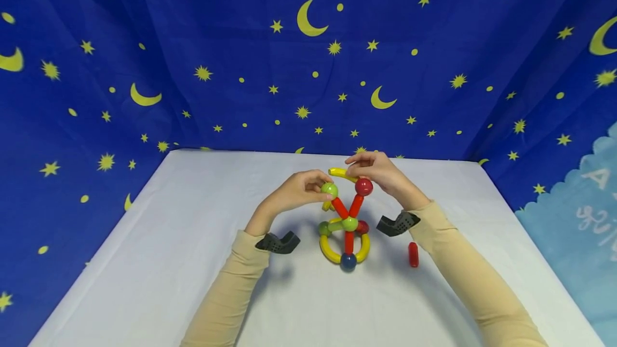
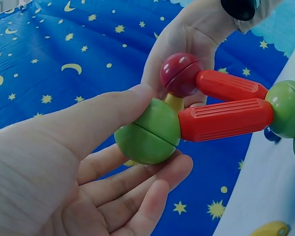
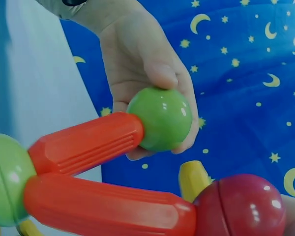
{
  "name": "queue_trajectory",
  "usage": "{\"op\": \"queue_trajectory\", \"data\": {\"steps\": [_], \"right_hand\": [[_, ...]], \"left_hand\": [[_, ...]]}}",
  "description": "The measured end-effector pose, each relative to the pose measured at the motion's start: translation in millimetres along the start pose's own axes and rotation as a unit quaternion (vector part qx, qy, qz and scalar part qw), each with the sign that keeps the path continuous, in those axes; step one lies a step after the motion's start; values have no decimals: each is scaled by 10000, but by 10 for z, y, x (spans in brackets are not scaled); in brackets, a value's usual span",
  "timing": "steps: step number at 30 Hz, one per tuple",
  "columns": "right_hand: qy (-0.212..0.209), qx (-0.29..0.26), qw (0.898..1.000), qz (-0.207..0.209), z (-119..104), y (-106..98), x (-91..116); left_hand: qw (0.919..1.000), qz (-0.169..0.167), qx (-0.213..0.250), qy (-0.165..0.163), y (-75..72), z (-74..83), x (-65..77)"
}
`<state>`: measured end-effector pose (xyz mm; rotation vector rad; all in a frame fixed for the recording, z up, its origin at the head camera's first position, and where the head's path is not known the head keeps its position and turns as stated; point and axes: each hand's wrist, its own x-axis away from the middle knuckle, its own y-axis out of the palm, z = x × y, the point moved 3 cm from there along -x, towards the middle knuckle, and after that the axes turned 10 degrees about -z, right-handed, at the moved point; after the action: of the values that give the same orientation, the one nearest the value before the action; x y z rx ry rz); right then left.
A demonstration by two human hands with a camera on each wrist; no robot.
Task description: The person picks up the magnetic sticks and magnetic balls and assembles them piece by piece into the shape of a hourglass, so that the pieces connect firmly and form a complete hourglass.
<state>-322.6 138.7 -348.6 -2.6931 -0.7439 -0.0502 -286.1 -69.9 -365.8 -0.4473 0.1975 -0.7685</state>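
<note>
My left hand [image 1: 300, 189] pinches a green ball [image 2: 147, 132] between thumb and fingers, at the upper left tip of a ball-and-rod structure. My right hand [image 1: 378, 171] grips a curved yellow rod [image 1: 341, 173] behind the red ball [image 1: 363, 187], which tops the other branch. Two red rods [image 2: 226, 119] run from these balls down to a central green ball [image 1: 349, 224], forming a V. Below it, an upright red rod [image 1: 349, 242] meets a blue ball [image 1: 348, 261]. Curved yellow rods [image 1: 330, 250] make a ring at the base.
A loose red rod [image 1: 413, 255] lies on the white table [image 1: 144, 261], below my right wrist. Behind the structure sits another yellow piece [image 1: 328, 206]. A blue curtain [image 1: 250, 42] with moons and stars hangs behind the table.
</note>
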Motion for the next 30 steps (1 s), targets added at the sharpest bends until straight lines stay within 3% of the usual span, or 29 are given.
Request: {"op": "queue_trajectory", "data": {"steps": [6, 12, 17, 24, 30], "right_hand": [[-60, -314, 9995, -82, 2, 35, 92], [-60, -300, 9994, -191, 10, 75, 146], [61, -420, 9991, 19, 47, 80, 168], [527, 342, 9946, 826, 94, 31, 441], [484, 551, 9949, 696, 102, 64, 688]], "left_hand": [[9997, -117, 154, -174, -1, 21, 1], [9997, -151, -23, -188, -12, 54, 32], [9996, -219, -145, -137, -2, 38, 48], [9991, -262, -229, -222, 1, 7, 38], [9988, -273, -219, -331, -33, 30, 49]]}}
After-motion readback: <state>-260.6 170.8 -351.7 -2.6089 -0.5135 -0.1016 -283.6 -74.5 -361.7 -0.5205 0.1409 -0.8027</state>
